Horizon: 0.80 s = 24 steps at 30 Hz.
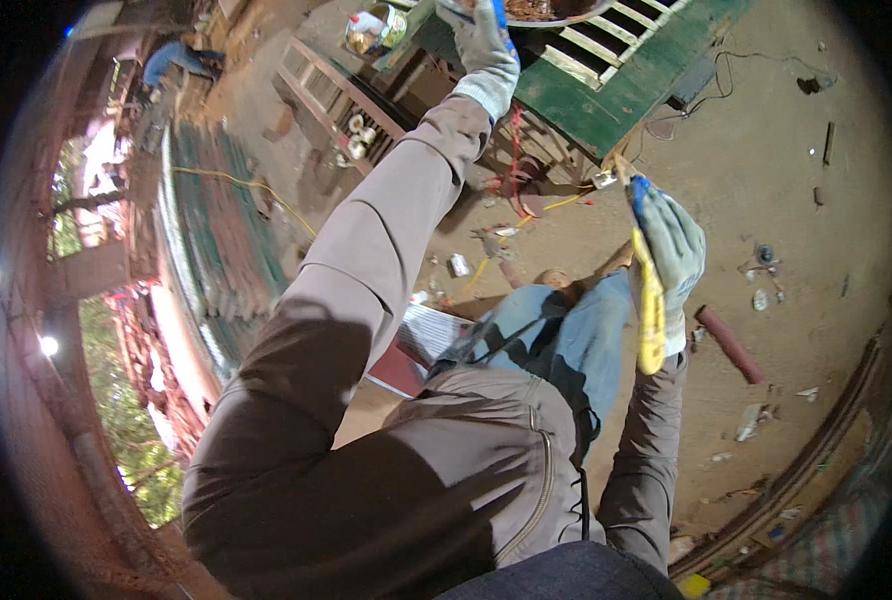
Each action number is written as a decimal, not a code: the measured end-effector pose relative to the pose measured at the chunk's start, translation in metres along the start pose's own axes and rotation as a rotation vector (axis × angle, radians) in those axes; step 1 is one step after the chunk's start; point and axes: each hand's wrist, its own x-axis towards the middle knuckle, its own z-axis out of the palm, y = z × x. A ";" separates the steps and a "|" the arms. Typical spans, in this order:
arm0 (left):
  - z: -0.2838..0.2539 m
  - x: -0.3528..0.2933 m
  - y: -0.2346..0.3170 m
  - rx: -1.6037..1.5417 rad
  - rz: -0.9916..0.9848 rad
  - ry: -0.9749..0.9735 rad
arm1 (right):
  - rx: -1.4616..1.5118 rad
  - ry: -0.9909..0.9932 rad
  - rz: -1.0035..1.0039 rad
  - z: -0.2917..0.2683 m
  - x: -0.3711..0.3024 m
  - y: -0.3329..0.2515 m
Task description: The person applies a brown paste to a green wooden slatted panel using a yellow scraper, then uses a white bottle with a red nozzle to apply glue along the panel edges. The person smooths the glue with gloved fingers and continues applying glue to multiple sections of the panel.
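Observation:
My right hand (pixel 671 240), in a pale glove with blue at the fingertips, is closed around a long yellow-handled tool (pixel 650 320). The rounded end of the handle points back toward my wrist. Its other end is covered by my fingers near the corner of a green table (pixel 576 110), so its exact kind is unclear. My left hand (pixel 488 60), gloved the same way, reaches out over the table beside a light-rimmed pan (pixel 576 18) with brown matter inside. The upper edge of the view cuts off its fingers, and whatever they grip is hidden.
A slatted wooden frame (pixel 341 100) stands left of the table, with a tub (pixel 376 30) behind it. Long stacked strips (pixel 221 220) lie farther left. A reddish-brown tube (pixel 729 345), cords and scraps litter the floor. Another person (pixel 178 62) bends over, far left.

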 end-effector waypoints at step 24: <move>0.015 -0.018 0.054 -0.166 -0.130 0.106 | -0.242 -0.992 -0.761 -0.070 0.139 0.045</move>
